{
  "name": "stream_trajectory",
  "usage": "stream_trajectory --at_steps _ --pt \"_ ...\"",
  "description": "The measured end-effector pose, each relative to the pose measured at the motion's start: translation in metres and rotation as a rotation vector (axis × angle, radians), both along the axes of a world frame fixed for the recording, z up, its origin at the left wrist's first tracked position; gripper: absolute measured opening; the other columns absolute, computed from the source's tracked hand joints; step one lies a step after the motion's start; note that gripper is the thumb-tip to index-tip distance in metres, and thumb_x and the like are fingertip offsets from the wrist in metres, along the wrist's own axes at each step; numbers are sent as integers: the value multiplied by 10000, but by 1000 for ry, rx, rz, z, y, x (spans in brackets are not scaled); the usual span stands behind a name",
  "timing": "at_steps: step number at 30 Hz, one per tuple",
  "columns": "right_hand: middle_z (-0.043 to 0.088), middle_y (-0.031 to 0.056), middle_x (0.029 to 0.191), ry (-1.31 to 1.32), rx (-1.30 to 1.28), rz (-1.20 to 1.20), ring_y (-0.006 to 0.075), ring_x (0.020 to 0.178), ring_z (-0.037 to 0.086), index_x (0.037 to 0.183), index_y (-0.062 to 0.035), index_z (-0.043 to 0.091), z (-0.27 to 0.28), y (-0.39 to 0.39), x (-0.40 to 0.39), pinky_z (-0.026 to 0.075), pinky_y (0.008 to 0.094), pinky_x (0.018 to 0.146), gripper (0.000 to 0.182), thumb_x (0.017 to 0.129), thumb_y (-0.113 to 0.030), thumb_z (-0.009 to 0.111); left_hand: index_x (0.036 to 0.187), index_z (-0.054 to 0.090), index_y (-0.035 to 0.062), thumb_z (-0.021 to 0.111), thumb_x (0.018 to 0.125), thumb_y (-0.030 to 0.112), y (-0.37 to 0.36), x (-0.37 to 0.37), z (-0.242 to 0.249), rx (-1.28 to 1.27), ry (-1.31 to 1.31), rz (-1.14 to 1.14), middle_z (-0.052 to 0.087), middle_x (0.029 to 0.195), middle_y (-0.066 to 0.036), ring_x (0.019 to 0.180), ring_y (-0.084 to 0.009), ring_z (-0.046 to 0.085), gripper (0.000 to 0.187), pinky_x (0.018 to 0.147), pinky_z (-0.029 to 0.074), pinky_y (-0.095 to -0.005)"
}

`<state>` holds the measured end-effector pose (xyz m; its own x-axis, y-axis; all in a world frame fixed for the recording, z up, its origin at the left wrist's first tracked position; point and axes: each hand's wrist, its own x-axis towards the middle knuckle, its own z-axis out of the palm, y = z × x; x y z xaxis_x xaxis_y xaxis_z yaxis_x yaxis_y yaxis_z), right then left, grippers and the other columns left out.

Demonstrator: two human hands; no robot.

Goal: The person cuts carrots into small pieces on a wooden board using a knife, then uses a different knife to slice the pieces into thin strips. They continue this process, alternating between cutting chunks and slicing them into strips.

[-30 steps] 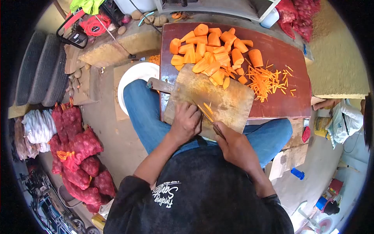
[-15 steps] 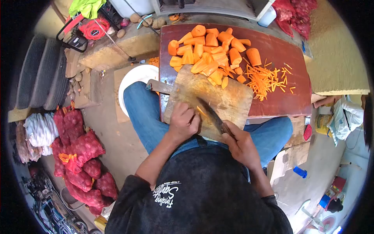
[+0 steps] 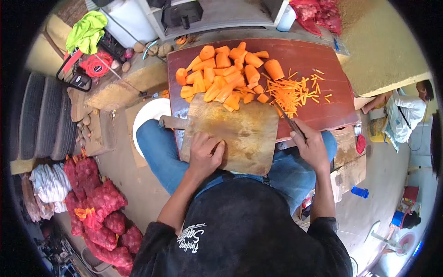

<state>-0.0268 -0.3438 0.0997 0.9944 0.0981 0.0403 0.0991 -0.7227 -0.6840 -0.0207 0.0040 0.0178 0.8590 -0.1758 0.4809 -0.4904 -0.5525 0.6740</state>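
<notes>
My right hand [image 3: 311, 144] grips a knife [image 3: 292, 123], its blade tip reaching the pile of carrot sticks [image 3: 291, 92] at the right of the board. My left hand [image 3: 205, 152] rests on the lower left of the wooden cutting board [image 3: 247, 134], fingers curled; whatever may be under them is hidden. The board lies tilted across my lap and the table edge, its handle pointing left. Along its far edge lie peeled carrot slices [image 3: 226, 92], with thick carrot chunks [image 3: 222, 61] heaped behind them.
The red-brown table [image 3: 318, 60] carries the carrots. A white tub [image 3: 150, 108] stands by my left knee. Red mesh sacks [image 3: 104, 203] and stacked tires [image 3: 44, 117] fill the left side. At right sits another person in a white shirt [image 3: 408, 111]; a blue object [image 3: 360, 192] lies on the floor.
The knife has moved right, off the board to the carrot sticks. My left hand has stayed on the board's lower left. The whole view has shifted, so the table appears further left.
</notes>
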Motion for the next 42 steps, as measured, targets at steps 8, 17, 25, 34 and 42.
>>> stream_trajectory --at_steps 8,17,25,34,42 --pt "751 189 1082 -419 -396 117 399 1028 758 1342 -25 684 15 1 -2 622 489 880 368 986 -103 733 1152 778 37 862 869 223 -96 90 44 -15 -148 -233 676 1121 -152 1080 -374 640 348 936 500 -515" --pt "749 133 1079 -399 -558 115 309 921 759 1342 -51 706 13 -10 -30 622 436 822 433 911 -71 663 1284 775 97 917 822 399 -210 170 40 378 -174 -335 657 1255 -107 1247 -335 594 570 1064 387 -566" --pt "791 173 1063 -330 -124 -4 278 833 761 1408 5 689 -11 -19 -45 610 403 750 451 961 -43 729 1243 786 94 882 867 271 -148 173 1 280 -143 -274 688 1155 -96 1158 -343 651 427 1005 435 -536" --pt "709 17 966 236 703 -274 75 701 591 1514 34 632 -23 28 -53 529 265 638 480 1055 -70 727 1269 797 118 883 890 250 -65 159 24 591 123 -274 749 1244 -99 1245 -352 647 411 1092 391 -543" --pt "757 59 1059 132 547 -207 82 728 613 1510 43 626 -37 39 -61 555 280 659 497 1050 -101 748 1275 791 97 863 887 237 -62 162 32 563 198 -276 747 1243 -121 1279 -352 638 418 1120 365 -563"
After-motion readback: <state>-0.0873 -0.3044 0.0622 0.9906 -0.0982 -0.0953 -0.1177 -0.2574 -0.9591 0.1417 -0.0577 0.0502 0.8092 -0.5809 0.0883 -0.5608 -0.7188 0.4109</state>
